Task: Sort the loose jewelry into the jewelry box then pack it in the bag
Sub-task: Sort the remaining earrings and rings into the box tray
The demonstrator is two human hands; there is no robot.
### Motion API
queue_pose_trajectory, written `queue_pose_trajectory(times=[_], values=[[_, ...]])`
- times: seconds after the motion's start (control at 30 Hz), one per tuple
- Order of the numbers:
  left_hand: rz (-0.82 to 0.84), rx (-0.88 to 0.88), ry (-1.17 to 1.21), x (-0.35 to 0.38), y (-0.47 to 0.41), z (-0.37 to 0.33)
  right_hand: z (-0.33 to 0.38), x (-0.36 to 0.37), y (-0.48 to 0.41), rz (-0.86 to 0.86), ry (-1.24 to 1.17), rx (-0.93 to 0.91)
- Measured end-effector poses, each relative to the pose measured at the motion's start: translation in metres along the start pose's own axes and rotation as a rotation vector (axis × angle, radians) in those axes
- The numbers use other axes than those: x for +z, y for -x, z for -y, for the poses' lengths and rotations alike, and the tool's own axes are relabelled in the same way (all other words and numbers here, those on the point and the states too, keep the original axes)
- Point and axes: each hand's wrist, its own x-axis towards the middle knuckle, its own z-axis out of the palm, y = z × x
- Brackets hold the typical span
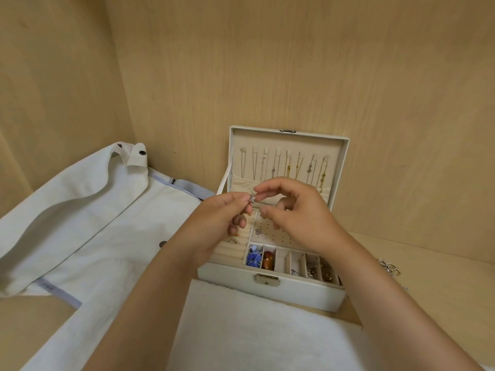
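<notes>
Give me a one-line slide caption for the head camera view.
Left hand and right hand pinch a small silver piece over the open jewelry box, with the pale bag lying beside it.

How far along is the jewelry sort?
Done: necklaces hang in the lid of the jewelry box; a blue piece and an amber piece sit in front compartments. In hand: left hand and right hand pinch a small silver piece above the box. Left: a loose chain lies on the shelf, the box is open, and the bag lies flat, unpacked.
</notes>
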Motion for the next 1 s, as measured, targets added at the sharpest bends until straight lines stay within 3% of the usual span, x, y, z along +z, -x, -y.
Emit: queue_pose_trajectory(times=[0.23,0.57,0.63,0.73,1.0], values=[[-0.066,0.053,-0.095,0.006,0.001,0.001,0.003,-0.002,0.000,-0.042,-0.060,-0.028],[-0.152,0.117,-0.263,0.013,-0.001,0.004,-0.011,-0.002,-0.002,-0.091,0.127,-0.134],[-0.197,0.176,-0.399,0.009,-0.002,0.009,-0.016,-0.005,-0.002,-0.066,0.166,-0.092],[-0.209,0.282,-0.838,0.001,-0.004,0.018,-0.025,-0.009,-0.001,-0.032,0.316,0.025],[-0.032,0.375,-1.015,0.000,-0.008,0.028,-0.032,-0.001,0.005,0.047,0.644,0.063]])
